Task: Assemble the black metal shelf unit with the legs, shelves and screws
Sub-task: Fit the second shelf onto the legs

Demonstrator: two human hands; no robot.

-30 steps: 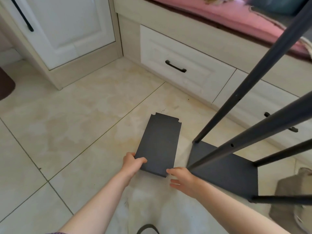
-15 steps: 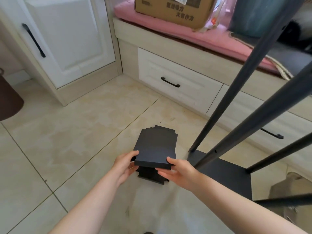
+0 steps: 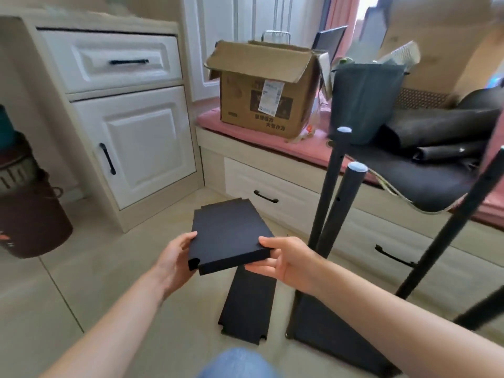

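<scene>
Grip: my left hand [image 3: 174,259] and right hand [image 3: 289,259] grasp a shelf [image 3: 229,236] by its near corners, lifted off the floor.
Below grip: spare shelf [image 3: 249,304] lying flat on the tiles.
Right of grip: frame [image 3: 335,326] with one shelf fixed to upright legs [image 3: 338,211].
Progress: early, I judge; two shelves left to fit.
Texture: matte black metal, flat, notched corners; round tubular legs.

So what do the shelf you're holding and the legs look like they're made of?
Held shelf: looks like thin sheet metal, matte black, with a folded edge and notched corners. Legs: round black tubes, probably metal, with drilled holes and pale end caps, likely plastic.
</scene>
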